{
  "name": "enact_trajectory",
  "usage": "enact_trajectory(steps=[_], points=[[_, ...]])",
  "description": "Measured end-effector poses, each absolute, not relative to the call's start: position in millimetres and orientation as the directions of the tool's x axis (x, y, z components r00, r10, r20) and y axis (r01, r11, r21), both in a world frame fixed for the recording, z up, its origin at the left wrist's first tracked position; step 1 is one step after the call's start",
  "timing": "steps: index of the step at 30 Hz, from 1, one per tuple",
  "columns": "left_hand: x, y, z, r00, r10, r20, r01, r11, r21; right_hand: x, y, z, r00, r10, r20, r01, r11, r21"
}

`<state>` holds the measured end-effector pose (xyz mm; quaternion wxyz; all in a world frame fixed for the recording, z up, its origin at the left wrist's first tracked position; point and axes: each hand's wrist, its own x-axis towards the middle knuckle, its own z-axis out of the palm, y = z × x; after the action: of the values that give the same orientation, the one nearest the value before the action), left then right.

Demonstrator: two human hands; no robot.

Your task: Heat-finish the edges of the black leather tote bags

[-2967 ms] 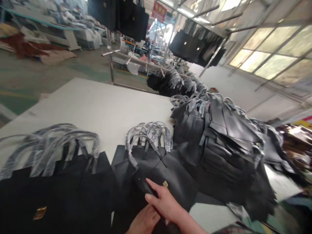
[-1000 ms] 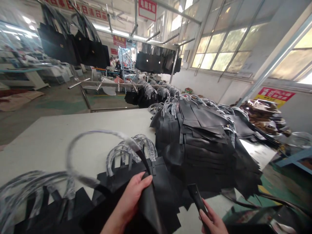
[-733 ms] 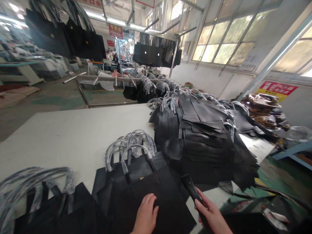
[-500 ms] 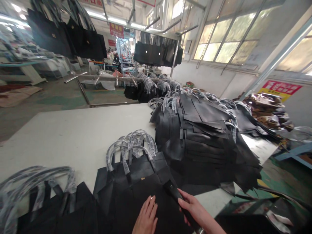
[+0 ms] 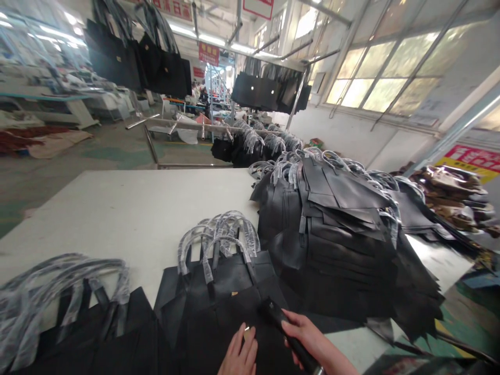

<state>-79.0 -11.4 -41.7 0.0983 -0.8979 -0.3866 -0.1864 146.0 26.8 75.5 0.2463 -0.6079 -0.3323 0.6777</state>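
Black bag panels [image 5: 222, 312] with plastic-wrapped handles lie in front of me on the white table. My left hand [image 5: 240, 351] rests on the top panel, fingers bent, with a small gold-coloured piece [image 5: 246, 333] at its fingertips. Wrapped round a black handheld tool [image 5: 285, 325], my right hand [image 5: 307, 338] keeps the tool's head over the panel's right side. Another small gold piece [image 5: 234, 294] shows near the upper panel's edge.
A high pile of black panels [image 5: 328, 250] covers the table's right part. More wrapped handles [image 5: 86, 271] are at the left. Black bags [image 5: 117, 57] hang from a metal rack [image 5: 187, 125] behind the white table [image 5: 128, 208].
The view has turned slightly left, so the surroundings appear further right. A gold-coloured piece now shows more clearly at my left fingertips. My right hand still holds the tool.
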Motion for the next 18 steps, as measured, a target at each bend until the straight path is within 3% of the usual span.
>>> enact_trajectory(steps=[7, 14, 18], points=[[-76.7, -12.9, -43.2, 0.607, 0.698, 0.379, 0.754, -0.656, 0.000, 145.6, 67.6, 92.6, 0.047, 0.847, -0.530, 0.032, -0.532, -0.846], [-76.1, -10.2, -56.9, 0.596, 0.697, 0.400, 0.741, -0.669, 0.062, 161.8, 78.5, 96.0, 0.073, 0.823, -0.564, 0.080, -0.568, -0.819], [-77.5, -6.3, -63.7, 0.601, 0.631, 0.491, 0.730, -0.683, -0.016, 142.9, 90.4, 97.8, 0.158, 0.880, -0.449, 0.093, -0.466, -0.880]])
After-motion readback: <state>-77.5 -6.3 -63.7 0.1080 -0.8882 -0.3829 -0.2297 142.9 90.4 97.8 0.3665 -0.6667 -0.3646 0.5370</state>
